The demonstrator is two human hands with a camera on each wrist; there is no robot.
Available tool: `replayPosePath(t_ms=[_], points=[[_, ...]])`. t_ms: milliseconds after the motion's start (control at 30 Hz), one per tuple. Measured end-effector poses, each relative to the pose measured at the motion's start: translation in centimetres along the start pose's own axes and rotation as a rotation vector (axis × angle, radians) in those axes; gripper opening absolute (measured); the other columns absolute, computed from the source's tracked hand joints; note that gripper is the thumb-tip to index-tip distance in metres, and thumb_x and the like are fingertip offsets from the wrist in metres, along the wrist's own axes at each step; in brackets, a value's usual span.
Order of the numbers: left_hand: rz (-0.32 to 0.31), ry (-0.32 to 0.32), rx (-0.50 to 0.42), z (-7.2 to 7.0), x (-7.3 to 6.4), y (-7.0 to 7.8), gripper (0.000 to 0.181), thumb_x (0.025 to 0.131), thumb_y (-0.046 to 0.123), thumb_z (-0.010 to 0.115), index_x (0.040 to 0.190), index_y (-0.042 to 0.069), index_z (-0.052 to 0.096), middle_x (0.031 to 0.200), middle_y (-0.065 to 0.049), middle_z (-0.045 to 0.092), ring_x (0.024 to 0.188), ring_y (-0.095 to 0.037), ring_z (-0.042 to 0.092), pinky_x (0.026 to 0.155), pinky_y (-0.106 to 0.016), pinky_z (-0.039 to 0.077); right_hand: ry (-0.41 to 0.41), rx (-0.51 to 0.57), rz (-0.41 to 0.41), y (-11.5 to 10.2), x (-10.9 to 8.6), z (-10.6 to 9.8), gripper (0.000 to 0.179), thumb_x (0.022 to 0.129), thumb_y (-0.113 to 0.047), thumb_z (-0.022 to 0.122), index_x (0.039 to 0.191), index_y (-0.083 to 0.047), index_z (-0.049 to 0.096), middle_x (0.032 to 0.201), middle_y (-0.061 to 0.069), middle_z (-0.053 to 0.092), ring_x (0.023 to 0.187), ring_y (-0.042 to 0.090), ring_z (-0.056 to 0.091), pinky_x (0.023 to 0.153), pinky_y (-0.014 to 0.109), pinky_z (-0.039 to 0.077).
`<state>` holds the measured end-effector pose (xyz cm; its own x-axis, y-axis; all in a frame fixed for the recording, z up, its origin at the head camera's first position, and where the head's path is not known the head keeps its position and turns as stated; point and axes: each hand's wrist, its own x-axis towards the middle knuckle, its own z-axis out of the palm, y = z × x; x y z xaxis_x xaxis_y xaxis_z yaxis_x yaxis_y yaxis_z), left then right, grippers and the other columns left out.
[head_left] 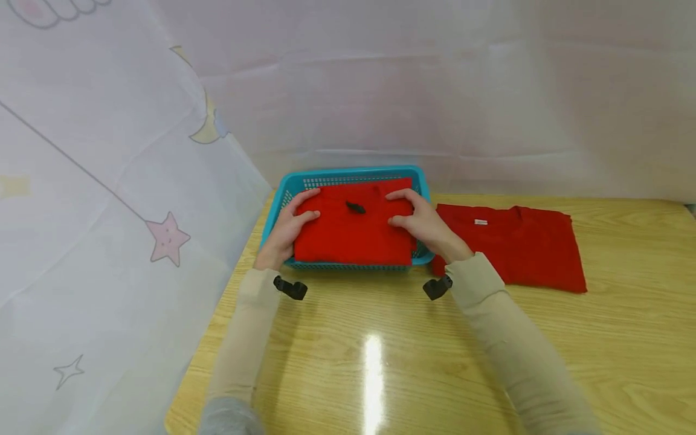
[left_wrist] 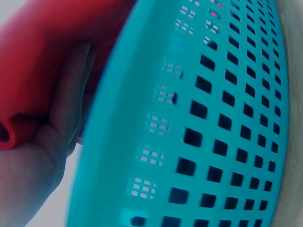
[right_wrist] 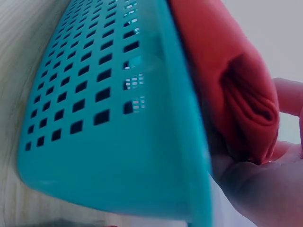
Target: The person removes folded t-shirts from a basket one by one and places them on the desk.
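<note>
A folded red shirt with a small dark mark near its top lies level at the rim of a blue plastic basket. My left hand grips its left side, thumb and a finger over the top; in the left wrist view, the other fingers of that hand reach beneath the cloth, inside the rim. Holding the opposite side is my right hand, thumb on top. The right wrist view shows the shirt's rolled fold above the basket rim, with the right hand around its end.
To the right of the basket, a second folded red shirt with a white neck label lies flat on the wooden table. A pale sheet hangs behind the table, and a printed one along the left side.
</note>
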<state>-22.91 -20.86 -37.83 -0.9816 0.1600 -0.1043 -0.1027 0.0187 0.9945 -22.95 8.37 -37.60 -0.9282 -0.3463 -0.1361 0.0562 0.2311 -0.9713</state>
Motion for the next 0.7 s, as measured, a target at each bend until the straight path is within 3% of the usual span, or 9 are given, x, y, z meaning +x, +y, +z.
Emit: replayPosePath(t_ms=[367,467,700], points=[[0.096,-0.119,0.043,0.8,-2.1,1.7,0.057,0.096,0.006,0.055,0.147,0.024,0.038,0.145,-0.006,0.041,0.118,-0.023,0.050,0.084,-0.029,0.055,0.023,-0.045,-0.040,-1.2,-2.8,-1.5,0.053,0.091,-0.011,0.064,0.139,-0.020,0.043,0.133,0.011,0.047,0.109,0.028,0.052,0.079,0.033,0.054],[0.073,-0.134,0.028,1.1,-2.7,2.1,0.061,0.096,0.005,0.055,0.149,0.024,0.033,0.142,-0.009,0.043,0.115,-0.021,0.054,0.082,-0.030,0.057,0.023,-0.056,-0.053,-1.1,-3.5,-1.9,0.055,0.090,-0.010,0.065,0.140,-0.021,0.043,0.132,0.011,0.049,0.109,0.026,0.053,0.079,0.031,0.055],[-0.051,-0.122,-0.013,1.8,-4.2,2.7,0.064,0.098,0.010,0.053,0.152,0.028,0.025,0.143,-0.011,0.043,0.100,-0.015,0.064,0.075,-0.033,0.059,0.001,-0.128,-0.072,-1.0,-5.4,-2.5,0.050,0.091,-0.015,0.065,0.137,-0.016,0.044,0.130,0.011,0.050,0.106,0.028,0.055,0.079,0.030,0.055]])
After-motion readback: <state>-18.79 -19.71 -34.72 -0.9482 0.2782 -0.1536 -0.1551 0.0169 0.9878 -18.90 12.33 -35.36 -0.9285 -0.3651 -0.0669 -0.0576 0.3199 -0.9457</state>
